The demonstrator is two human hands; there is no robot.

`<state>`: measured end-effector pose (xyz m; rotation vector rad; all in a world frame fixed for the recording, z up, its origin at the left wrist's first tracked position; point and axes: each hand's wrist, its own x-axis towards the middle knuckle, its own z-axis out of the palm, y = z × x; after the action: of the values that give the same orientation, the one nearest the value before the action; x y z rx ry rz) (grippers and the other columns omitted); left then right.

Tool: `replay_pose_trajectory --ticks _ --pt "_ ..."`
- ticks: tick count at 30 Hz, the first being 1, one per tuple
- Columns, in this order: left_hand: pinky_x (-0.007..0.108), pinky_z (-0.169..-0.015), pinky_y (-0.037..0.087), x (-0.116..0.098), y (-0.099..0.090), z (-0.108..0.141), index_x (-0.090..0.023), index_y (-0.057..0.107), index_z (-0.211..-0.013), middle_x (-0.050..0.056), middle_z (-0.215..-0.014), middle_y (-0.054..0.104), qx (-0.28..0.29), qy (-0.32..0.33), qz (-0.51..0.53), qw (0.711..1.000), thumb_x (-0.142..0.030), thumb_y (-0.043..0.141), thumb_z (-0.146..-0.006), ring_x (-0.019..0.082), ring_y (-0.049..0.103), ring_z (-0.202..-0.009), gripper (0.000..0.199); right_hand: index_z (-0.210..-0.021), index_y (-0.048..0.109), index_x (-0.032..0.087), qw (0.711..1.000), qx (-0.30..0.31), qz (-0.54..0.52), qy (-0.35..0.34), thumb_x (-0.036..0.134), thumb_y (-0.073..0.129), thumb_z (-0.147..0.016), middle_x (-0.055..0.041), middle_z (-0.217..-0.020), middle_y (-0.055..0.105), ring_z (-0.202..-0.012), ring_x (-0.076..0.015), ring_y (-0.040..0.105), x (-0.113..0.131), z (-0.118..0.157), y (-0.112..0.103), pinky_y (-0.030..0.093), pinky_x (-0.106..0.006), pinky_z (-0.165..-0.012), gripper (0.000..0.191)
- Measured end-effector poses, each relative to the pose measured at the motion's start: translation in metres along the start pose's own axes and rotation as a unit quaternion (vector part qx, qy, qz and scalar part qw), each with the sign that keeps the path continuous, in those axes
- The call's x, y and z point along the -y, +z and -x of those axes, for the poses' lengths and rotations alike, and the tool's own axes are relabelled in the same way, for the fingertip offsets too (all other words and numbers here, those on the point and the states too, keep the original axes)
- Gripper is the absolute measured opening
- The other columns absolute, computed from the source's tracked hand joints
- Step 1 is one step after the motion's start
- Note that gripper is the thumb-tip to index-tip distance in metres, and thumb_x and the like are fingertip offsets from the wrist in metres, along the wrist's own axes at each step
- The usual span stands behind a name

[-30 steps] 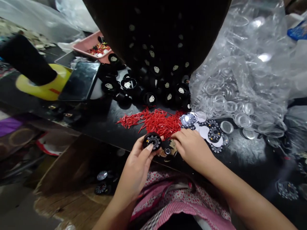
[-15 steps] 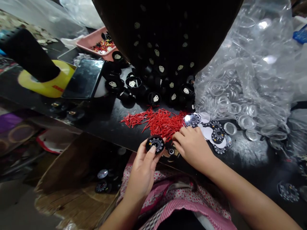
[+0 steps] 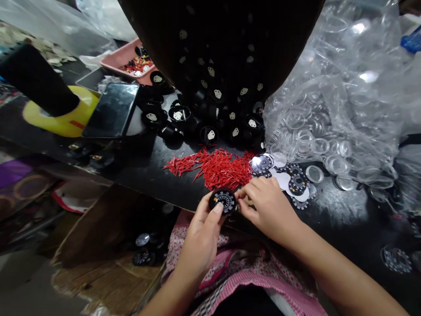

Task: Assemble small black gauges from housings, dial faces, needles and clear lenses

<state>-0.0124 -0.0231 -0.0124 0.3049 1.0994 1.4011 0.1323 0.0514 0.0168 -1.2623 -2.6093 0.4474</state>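
Note:
A round black gauge (image 3: 225, 198) with white dial markings is held in my left hand (image 3: 204, 228), the thumb lying on its face. My right hand (image 3: 266, 204) is at the gauge's right edge, its thumb and index finger pinched together; what they hold, if anything, is too small to tell. Just beyond both hands lies a pile of small red pointers (image 3: 223, 169). Beside the right hand are loose printed dial discs (image 3: 297, 184), some showing black faces and some white backs. Black round housings (image 3: 209, 134) with pale plates inside lie behind the red pile.
Clear rings fill a plastic bag (image 3: 309, 127) at the right. A phone (image 3: 112, 109), yellow tape roll (image 3: 59, 118) and pink tray (image 3: 123, 59) stand at the left. A cardboard box (image 3: 98, 272) with gauges is below the table edge.
My left hand has moved right with the gauge. My right hand's fingers have come down from the edge of the red pile to the gauge's side. The view has shifted slightly.

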Motion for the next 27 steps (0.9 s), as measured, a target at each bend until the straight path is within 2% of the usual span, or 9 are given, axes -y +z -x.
replay_pose_trajectory --ticks 7,13,16,19,21,24,27 --pt "0.041 -0.100 0.052 -0.005 0.011 0.000 -0.020 0.066 -0.111 0.009 -0.111 0.073 0.018 -0.004 -0.002 1.000 -0.031 0.066 -0.089 0.026 0.066 -0.111 0.024 -0.085 0.064 0.018 0.995 -0.074 -0.066 0.014 0.025 0.060 -0.094 -0.0024 -0.083 0.064 -0.080 -0.0196 0.052 -0.004 0.019 -0.008 0.029 -0.034 -0.076 0.013" --pt "0.043 -0.105 0.049 -0.009 0.014 -0.002 -0.020 0.067 -0.109 0.010 -0.109 0.074 0.036 -0.010 -0.002 0.999 -0.032 0.066 -0.089 0.026 0.066 -0.111 0.023 -0.083 0.063 0.018 0.988 -0.066 -0.126 0.057 0.023 0.057 -0.094 -0.0024 -0.083 0.063 -0.082 -0.0191 0.051 -0.005 0.023 -0.015 0.031 -0.035 -0.077 0.013" --pt "0.043 -0.106 0.048 -0.009 0.016 -0.006 -0.026 0.061 -0.122 0.008 -0.114 0.072 0.018 0.011 -0.002 1.000 -0.032 0.065 -0.089 0.024 0.067 -0.111 0.034 -0.081 0.060 0.019 0.959 -0.052 -0.258 0.104 0.022 0.057 -0.092 -0.0006 -0.081 0.060 -0.078 -0.0163 0.052 -0.005 0.025 -0.018 0.036 -0.031 -0.073 0.012" --pt "0.042 -0.102 0.050 -0.002 0.023 -0.008 -0.031 0.058 -0.126 0.005 -0.117 0.070 0.021 -0.011 -0.035 0.999 -0.033 0.065 -0.089 0.024 0.066 -0.111 0.038 -0.082 0.059 0.020 0.924 -0.046 -0.358 0.127 0.024 0.055 -0.093 0.0008 -0.080 0.057 -0.073 -0.0137 0.052 -0.003 0.026 -0.018 0.039 -0.027 -0.067 0.013" --pt "0.039 -0.101 0.050 0.005 0.028 -0.008 -0.030 0.062 -0.120 0.003 -0.118 0.069 0.047 -0.033 -0.058 0.997 -0.032 0.066 -0.089 0.024 0.064 -0.113 0.032 -0.083 0.059 0.021 0.929 -0.057 -0.343 0.124 0.024 0.056 -0.093 0.0012 -0.080 0.056 -0.074 -0.0135 0.052 -0.002 0.027 -0.018 0.039 -0.028 -0.069 0.012" --pt "0.034 -0.102 0.048 0.013 0.032 -0.005 -0.032 0.064 -0.117 0.000 -0.121 0.067 0.074 -0.015 -0.083 0.994 -0.034 0.066 -0.090 0.021 0.060 -0.117 0.028 -0.082 0.059 0.020 0.951 -0.066 -0.278 0.118 0.021 0.056 -0.093 0.0009 -0.081 0.057 -0.077 -0.0147 0.052 -0.001 0.027 -0.019 0.037 -0.031 -0.075 0.011" --pt "0.030 -0.102 0.047 0.015 0.031 -0.004 -0.032 0.063 -0.119 0.000 -0.122 0.066 0.084 0.001 -0.104 0.991 -0.035 0.065 -0.090 0.020 0.059 -0.118 0.029 -0.081 0.058 0.019 0.960 -0.053 -0.246 0.122 0.021 0.055 -0.093 0.0004 -0.082 0.057 -0.078 -0.0155 0.052 -0.002 0.028 -0.021 0.035 -0.033 -0.076 0.012"
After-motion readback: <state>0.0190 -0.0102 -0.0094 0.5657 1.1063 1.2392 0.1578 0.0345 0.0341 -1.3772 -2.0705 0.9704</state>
